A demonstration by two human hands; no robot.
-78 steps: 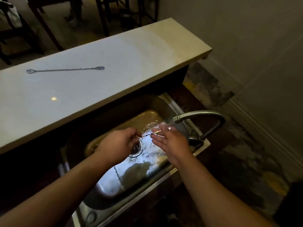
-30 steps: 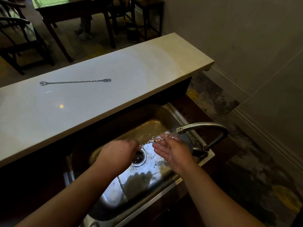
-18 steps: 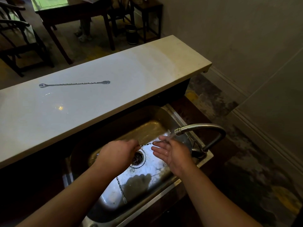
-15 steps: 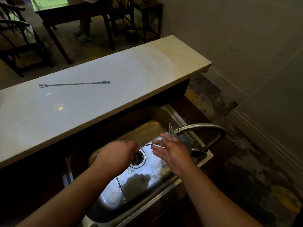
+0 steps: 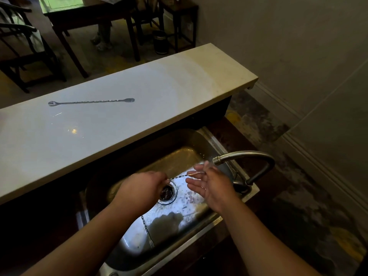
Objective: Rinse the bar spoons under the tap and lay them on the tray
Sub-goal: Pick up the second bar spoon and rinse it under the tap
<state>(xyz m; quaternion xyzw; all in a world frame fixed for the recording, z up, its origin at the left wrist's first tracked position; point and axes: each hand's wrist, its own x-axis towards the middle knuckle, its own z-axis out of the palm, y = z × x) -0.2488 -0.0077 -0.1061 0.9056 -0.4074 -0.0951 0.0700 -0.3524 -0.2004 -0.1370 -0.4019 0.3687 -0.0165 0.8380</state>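
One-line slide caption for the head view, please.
Left hand holds a bar spoon under the tap, right hand open beside it; another spoon lies on the counter.

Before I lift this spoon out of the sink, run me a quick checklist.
1. Left hand gripping the thin twisted metal bar spoon: ok.
2. Right hand open at the spoon's other end: ok.
3. Spoon under the curved brushed-steel tap spout: ok.
4. Tray to lay it on: not ok, none in view.
5. Another fork-ended spoon waiting in the steel sink: ok.
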